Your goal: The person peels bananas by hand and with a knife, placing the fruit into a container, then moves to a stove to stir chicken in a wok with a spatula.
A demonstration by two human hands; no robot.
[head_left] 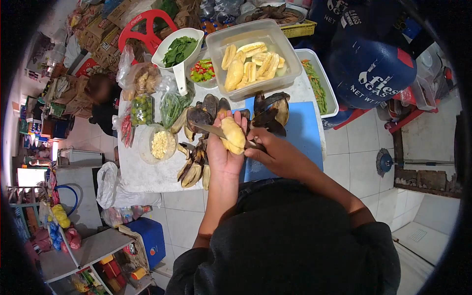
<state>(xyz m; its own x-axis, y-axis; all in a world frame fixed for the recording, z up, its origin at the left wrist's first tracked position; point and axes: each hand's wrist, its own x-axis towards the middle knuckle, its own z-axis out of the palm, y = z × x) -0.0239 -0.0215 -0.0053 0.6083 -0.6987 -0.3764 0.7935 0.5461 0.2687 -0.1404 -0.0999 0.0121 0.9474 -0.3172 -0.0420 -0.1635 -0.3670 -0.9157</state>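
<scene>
In the palm of my left hand (222,161) lies a peeled yellow banana (234,132), the palm turned up and the fingers behind it. My right hand (269,148) is closed around the handle of a knife (210,129), whose blade runs across the banana and points left. Below them is a blue cutting board (306,140), partly hidden by my forearm. Dark banana peels (273,112) rest on its far part. Blackened unpeeled bananas (200,115) and loose peels (192,173) are left of my hands. Past them stands a plastic tub (212,45) with several peeled bananas.
On the white table (135,172) are a bowl of chopped garlic (160,144), a pack of green fruit (142,109), bagged green vegetables (172,105), a white strainer (180,73) of leaves and a tray (333,101) of cut green vegetables. Blue gas cylinders (373,73) stand right. A person (104,105) is left.
</scene>
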